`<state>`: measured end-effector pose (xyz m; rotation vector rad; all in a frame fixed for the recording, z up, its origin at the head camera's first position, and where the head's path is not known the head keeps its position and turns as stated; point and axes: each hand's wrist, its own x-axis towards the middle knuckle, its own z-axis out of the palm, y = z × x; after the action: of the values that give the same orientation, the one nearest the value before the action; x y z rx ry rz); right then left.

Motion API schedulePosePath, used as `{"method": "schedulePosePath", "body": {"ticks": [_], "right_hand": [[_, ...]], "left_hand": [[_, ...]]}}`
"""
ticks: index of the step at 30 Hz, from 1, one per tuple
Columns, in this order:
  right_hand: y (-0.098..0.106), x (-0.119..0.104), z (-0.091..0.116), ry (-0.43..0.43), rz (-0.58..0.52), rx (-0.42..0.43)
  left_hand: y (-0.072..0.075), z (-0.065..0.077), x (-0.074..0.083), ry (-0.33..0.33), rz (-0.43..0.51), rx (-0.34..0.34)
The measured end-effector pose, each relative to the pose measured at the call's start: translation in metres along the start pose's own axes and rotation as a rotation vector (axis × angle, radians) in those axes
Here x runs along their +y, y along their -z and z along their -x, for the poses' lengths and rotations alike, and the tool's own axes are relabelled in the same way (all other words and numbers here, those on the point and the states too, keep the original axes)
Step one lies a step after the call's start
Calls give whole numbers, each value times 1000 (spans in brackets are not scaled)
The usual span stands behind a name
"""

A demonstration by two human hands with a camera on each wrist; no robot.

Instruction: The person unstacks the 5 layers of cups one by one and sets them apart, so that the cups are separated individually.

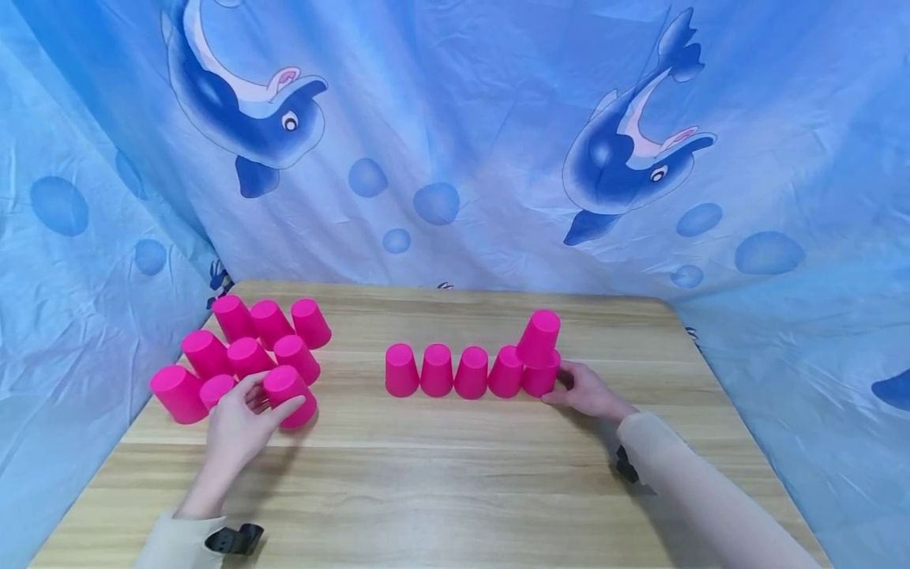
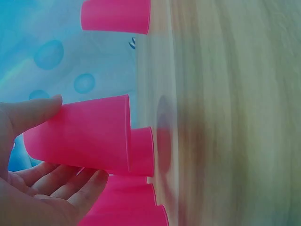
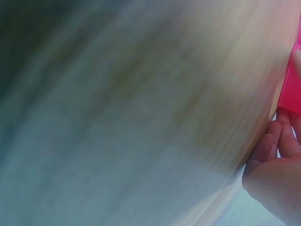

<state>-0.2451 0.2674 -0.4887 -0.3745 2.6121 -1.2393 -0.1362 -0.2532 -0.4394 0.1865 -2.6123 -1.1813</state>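
My left hand (image 1: 238, 419) grips an upside-down pink cup (image 1: 290, 387) between thumb and fingers at the left of the table. In the left wrist view the cup's rim is lifted off the wood, with a shadow beneath. At the right end of a row of upside-down pink cups (image 1: 437, 370), my right hand (image 1: 586, 389) holds the last cup (image 1: 538, 381) low on its side, thumb in front and fingers behind. One more pink cup (image 1: 539, 336) stands on top, over the two rightmost cups of the row, leaning slightly. Only the edge of the right hand's cup (image 3: 292, 89) enters the right wrist view.
Several more upside-down pink cups (image 1: 249, 358) stand in a loose group at the far left, behind and beside the left hand. The wooden table (image 1: 426, 482) ends at a blue curtain (image 1: 483, 118) printed with dolphins.
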Motion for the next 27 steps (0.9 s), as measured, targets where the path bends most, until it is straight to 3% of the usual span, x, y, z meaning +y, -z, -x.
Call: {"method": "schedulePosePath", "body": {"ticks": [5,17,27], "right_hand": [[0,0,0,-13,-6,-2],[0,2,1,65,0,-7],[0,3,0,30,-9,-3]], "left_hand": [[4,-2,-5,-5,-26,12],[9,-2,-14,56,-26,-14],[8,1,-18,66,-11,-23]]}}
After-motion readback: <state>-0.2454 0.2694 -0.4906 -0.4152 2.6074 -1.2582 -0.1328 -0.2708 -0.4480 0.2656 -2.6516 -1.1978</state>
